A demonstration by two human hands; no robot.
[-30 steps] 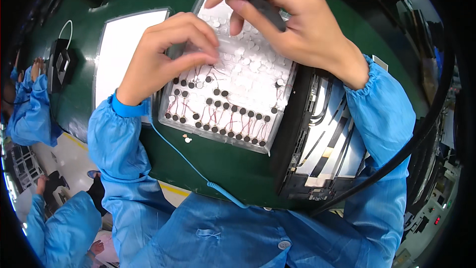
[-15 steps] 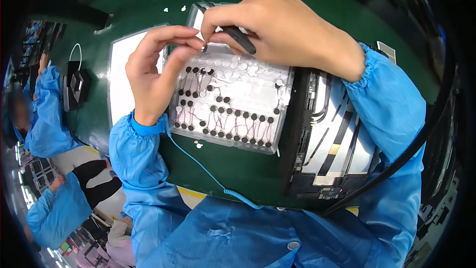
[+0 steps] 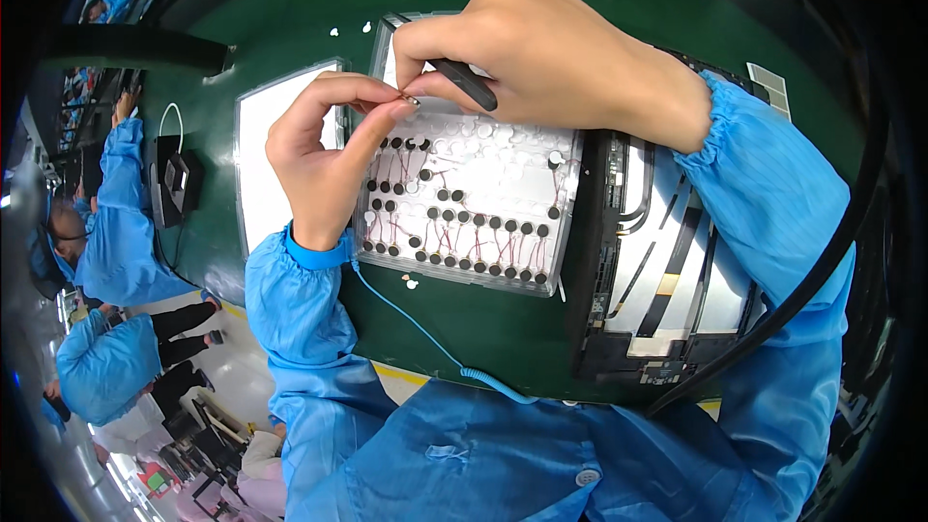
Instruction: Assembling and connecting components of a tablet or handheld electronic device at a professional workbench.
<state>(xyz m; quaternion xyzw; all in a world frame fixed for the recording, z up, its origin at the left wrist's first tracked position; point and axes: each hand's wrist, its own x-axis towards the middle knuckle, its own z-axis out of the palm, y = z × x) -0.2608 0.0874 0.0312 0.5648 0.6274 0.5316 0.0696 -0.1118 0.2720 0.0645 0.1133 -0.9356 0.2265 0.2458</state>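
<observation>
Both hands meet above the far-left corner of the tray. Left hand comes up from the lower left, wrist over the tray's left edge, thumb and forefinger pinched shut on a tiny part; too small to tell its kind. Right hand comes in from the right, fingers curled round black tweezers, tips pointing left and touching or almost touching the same part; can't tell which. The part sits in the air between the two hands' fingertips, just above the tray's far-left corner.

Tray is clear plastic, pocketed, flat on the green mat. Rows of small black discs with thin red leads fill its near and left pockets; the far and right pockets look mostly unfilled. Just right of the tray, touching or nearly so, lies an opened flat device, dark frame, white panels and black flex strips showing. Left of the tray, a white panel lies on the mat. Further left, a small black box with a white cord.

Blue coiled cord runs from the left wrist across the mat toward the body. Both arms in blue sleeves. Other people in blue coats sit at the far left.
</observation>
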